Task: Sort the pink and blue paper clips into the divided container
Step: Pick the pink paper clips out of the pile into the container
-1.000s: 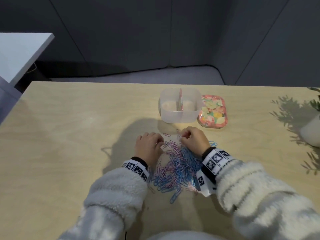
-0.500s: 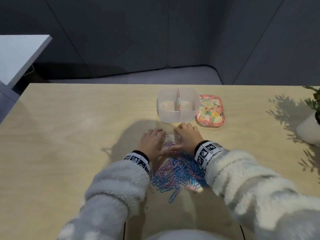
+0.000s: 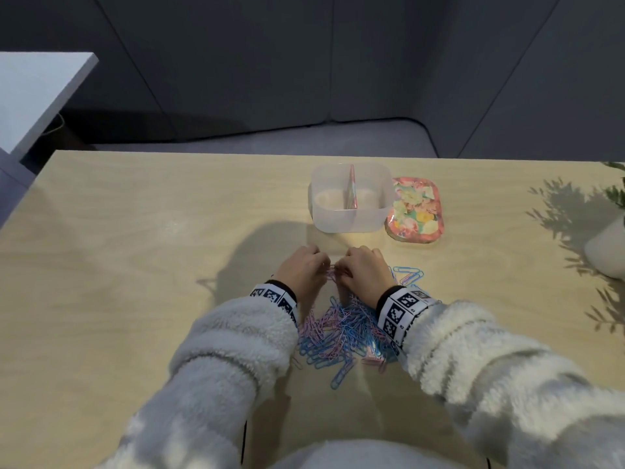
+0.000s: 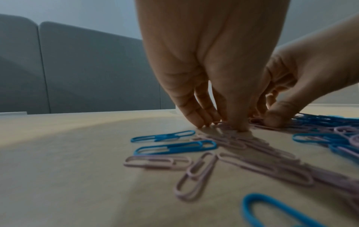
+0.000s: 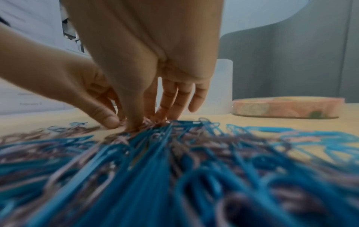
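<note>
On table (image 3: 135, 265), pink paper clips (image 4: 229, 135) under both hands' fingers (image 4: 196, 116)

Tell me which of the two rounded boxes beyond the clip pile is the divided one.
The translucent container, left of the floral lid: a pink divider splits it in two.

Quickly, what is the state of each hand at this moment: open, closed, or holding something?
Left hand: fingertips down on the pink paper clips; a pinch cannot be told.
Right hand: fingertips down on the same clips; a grip cannot be told.
</note>
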A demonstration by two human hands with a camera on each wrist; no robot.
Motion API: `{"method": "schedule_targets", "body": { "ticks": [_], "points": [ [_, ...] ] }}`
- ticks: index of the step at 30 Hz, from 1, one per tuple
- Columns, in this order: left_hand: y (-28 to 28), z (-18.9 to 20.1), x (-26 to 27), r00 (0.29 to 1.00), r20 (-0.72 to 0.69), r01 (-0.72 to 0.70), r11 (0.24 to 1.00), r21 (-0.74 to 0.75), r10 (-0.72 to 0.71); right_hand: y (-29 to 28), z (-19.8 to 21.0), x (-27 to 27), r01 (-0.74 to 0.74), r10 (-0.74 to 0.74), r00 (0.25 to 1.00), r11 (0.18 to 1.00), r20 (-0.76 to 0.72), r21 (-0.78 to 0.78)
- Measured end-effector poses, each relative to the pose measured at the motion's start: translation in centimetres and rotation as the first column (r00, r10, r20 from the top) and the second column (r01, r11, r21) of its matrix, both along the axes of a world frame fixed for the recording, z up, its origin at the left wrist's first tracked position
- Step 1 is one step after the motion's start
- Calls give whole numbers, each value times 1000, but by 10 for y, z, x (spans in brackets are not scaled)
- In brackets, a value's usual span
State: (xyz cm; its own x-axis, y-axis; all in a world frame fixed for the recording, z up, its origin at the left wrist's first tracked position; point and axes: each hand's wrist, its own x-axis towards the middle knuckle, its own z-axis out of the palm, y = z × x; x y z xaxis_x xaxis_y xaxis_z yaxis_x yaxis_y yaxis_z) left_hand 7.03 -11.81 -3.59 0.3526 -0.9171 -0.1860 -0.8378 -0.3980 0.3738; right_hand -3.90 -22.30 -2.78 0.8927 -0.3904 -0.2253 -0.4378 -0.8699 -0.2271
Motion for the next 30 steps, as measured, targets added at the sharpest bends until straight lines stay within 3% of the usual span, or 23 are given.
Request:
{"method": "schedule_targets", "body": {
  "ticks": [5, 10, 15, 18, 24, 30],
  "points": [
    [-1, 2, -2, 1000, -8, -6, 1000, 7, 6, 7, 1, 4, 16, -16, 1000, 1000, 5, 16],
    [3, 1, -1, 999, -4, -53, 998, 18, 53, -6, 22, 5, 125, -175, 972, 951, 158, 283],
    [4, 0, -3, 997, -28, -71, 997, 20, 72, -29, 69, 34, 150, -393, 868, 790, 303, 595],
    [3, 0, -3, 995, -27, -93, 995, 35, 94, -49, 84, 61, 171, -464, 816, 763, 344, 623],
    [4, 0, -4, 994, -33, -106, 994, 41, 107, -67, 81, 94, 271, -609, 741, 656, 283, 705],
    [5, 15, 6, 991, -90, -106, 992, -70, 99, -73, 69, 96, 301, -571, 786, 688, 237, 661]
  ]
}}
